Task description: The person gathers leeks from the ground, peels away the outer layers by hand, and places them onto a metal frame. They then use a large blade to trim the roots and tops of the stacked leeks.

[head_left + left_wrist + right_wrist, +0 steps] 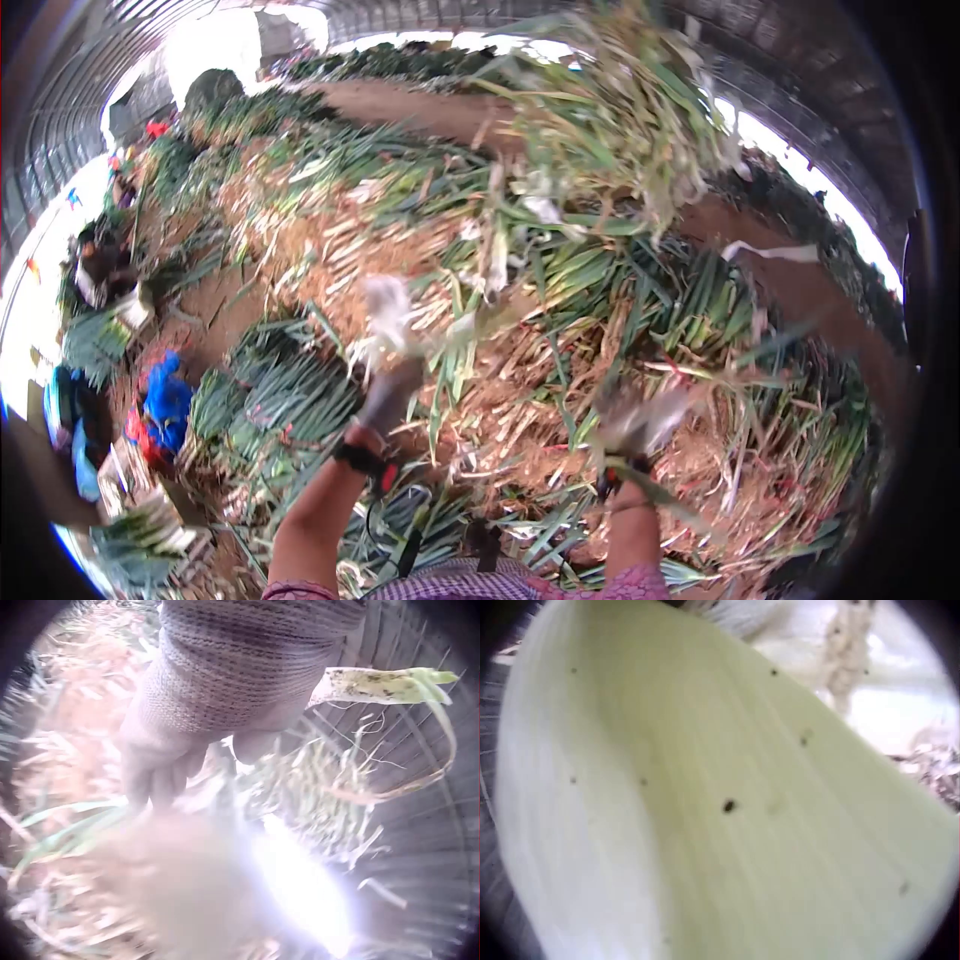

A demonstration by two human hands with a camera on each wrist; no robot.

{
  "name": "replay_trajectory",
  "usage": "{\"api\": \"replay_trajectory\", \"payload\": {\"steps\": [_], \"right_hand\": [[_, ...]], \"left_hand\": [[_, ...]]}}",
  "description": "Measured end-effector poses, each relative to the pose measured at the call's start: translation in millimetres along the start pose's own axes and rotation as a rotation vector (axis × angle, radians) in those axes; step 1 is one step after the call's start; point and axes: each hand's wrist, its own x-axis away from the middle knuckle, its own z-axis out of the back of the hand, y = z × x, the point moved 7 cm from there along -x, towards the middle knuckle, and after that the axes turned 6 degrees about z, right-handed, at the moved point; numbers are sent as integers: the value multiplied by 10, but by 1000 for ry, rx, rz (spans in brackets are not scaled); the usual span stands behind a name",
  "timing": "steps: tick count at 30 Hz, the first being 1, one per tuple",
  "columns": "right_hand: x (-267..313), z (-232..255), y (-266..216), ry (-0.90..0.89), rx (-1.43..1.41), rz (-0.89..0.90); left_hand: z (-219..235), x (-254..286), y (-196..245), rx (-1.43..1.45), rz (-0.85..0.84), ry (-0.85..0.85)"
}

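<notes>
My left hand [390, 330], in a pale knit glove, is stretched forward over the bed of leeks [290, 390] and blurred in the head view. In the left wrist view its fingers [161, 776] point loosely downward, with a strip of leek leaf [382, 686] beyond the glove. Blurred leaf pieces cross the hand. My gloved right hand [622, 418] reaches out on the other side, overlapped by pale leaf scraps. A broad, dark-specked leek leaf [727, 772] fills the right wrist view and hides that hand. Beyond both hands, a ragged clump of leek leaves [630, 110] is high against the roof.
Leek leaves and stalks lie thickly over the brown soil [410, 105]. A white strip [770, 252] shows at the right. Blue and red bags [165, 400] stand at the left, near a crouching person [100, 265]. Ribbed roofing [830, 90] arches overhead.
</notes>
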Motion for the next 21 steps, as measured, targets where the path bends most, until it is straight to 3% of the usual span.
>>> {"api": "replay_trajectory", "payload": {"steps": [1, 2, 3, 4, 5, 6, 8, 9, 10, 11, 12, 13, 14, 16, 17, 18, 20, 21], "right_hand": [[28, 8, 273, -1, 12, -42], [279, 266, 480, 2, 25, -99], [417, 355, 756, 5, 38, -166], [515, 370, 1078, 3, 54, -247], [667, 409, 1370, 1, 73, -345], [743, 425, 1593, -3, 96, -455], [946, 720, 2192, 311, 146, -614], [1052, 714, 2461, 301, 199, -728], [1094, 595, 2762, 154, 263, -852], [1165, 451, 3080, 1, 311, -975], [1282, 328, 3375, -20, 347, -1078], [1341, 187, 3634, -82, 514, -1081], [1391, 86, 3901, -154, 671, -1063], [1513, 47, 4334, -311, 800, -1104], [1775, -153, 4473, -214, 769, -1280], [1911, -88, 4725, -237, 789, -1317], [2061, 37, 5133, -472, 1011, -1305], [2631, -418, 6189, -597, 1103, -1279]], "left_hand": [[-67, 382, -369, -704, 107, -236], [25, 890, -895, -557, -147, -220], [26, 1477, -1020, -261, 68, -255], [290, 2100, -1870, -538, 48, -147], [465, 2799, -2245, -662, 500, -201], [634, 3525, -2496, -525, 796, -74], [914, 4897, -2664, -484, 951, 167], [1023, 5511, -2735, -603, 871, 128], [1124, 6165, -2851, -705, 765, 246], [1191, 6618, -2665, -762, 753, 341], [1247, 7313, -2908, -267, 724, 754], [1235, 7615, -2556, 19, 899, 922], [1206, 7924, -2382, 235, 940, 1084], [1035, 8639, -2400, 709, 1159, 1373], [1032, 9047, -2729, 254, 911, 1207], [944, 9181, -2571, 739, 1094, 1425], [892, 9705, -2855, 280, 949, 1333], [989, 9610, -2441, 750, 1115, 1489]]}}
